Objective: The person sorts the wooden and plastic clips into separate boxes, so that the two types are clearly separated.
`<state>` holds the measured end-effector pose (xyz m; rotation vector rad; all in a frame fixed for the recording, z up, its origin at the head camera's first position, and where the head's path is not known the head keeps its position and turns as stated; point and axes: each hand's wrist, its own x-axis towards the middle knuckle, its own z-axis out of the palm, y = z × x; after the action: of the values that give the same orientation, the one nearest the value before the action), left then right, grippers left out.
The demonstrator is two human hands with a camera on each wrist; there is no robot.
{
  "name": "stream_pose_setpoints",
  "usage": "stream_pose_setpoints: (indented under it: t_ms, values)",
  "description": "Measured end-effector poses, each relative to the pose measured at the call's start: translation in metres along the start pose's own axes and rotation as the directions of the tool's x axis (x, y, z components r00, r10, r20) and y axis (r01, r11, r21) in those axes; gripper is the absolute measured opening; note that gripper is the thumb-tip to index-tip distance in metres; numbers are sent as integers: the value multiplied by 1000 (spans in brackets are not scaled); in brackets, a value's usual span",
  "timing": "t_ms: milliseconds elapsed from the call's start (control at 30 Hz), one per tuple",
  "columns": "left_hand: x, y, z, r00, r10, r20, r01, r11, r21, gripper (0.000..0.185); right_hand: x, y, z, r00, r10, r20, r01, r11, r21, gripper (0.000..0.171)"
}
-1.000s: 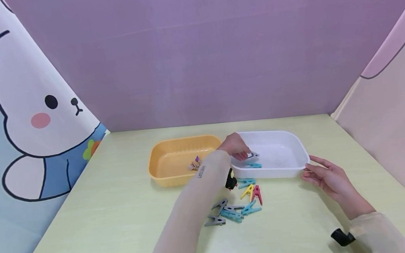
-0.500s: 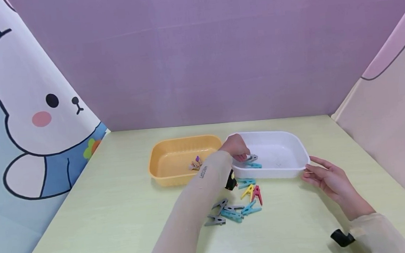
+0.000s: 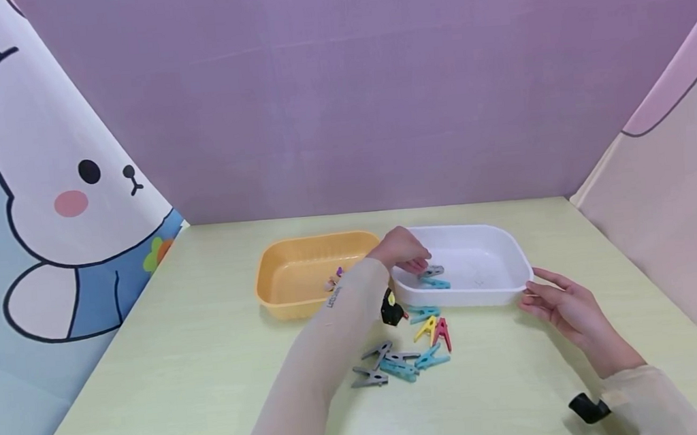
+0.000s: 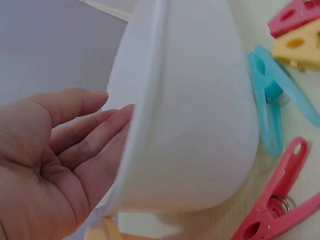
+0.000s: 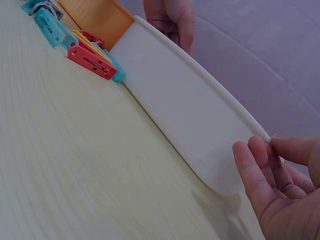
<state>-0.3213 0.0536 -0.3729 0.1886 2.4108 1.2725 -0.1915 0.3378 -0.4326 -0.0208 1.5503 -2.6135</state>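
Surface: pale green table, purple wall behind.
Left hand: left hand hangs over the near-left corner of the white tray, fingers loosely bent, holding nothing.
Grey clothespin: grey clothespin lies in the tray just below those fingertips, on a blue clothespin.
Right hand: right hand touches the tray's right rim with relaxed fingers.
Loose pins: pile of clothespins on the table before the tray.
Orange tray: orange tray just left of the white one, a few small pins inside.

white tray; orange tray; lilac wall
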Motion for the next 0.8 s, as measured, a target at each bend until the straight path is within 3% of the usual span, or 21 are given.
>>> stream_pose_setpoints:
  t_ms: [133, 400, 800]
  values:
    - [-9, -2, -7, 998, 53, 36, -49, 995, -85, 20, 0, 0, 0, 1000, -1, 5, 1, 1000, 5, 35]
    - [-26, 0, -19, 988, 116, 103, -100, 984, -148, 27, 1, 1, -1, 1000, -4, 11, 4, 1000, 4, 35]
    - [-54, -11, -30, 970, 168, 174, -141, 978, -156, 32, 0, 1, -1, 1000, -3, 18, 3, 1000, 10, 34]
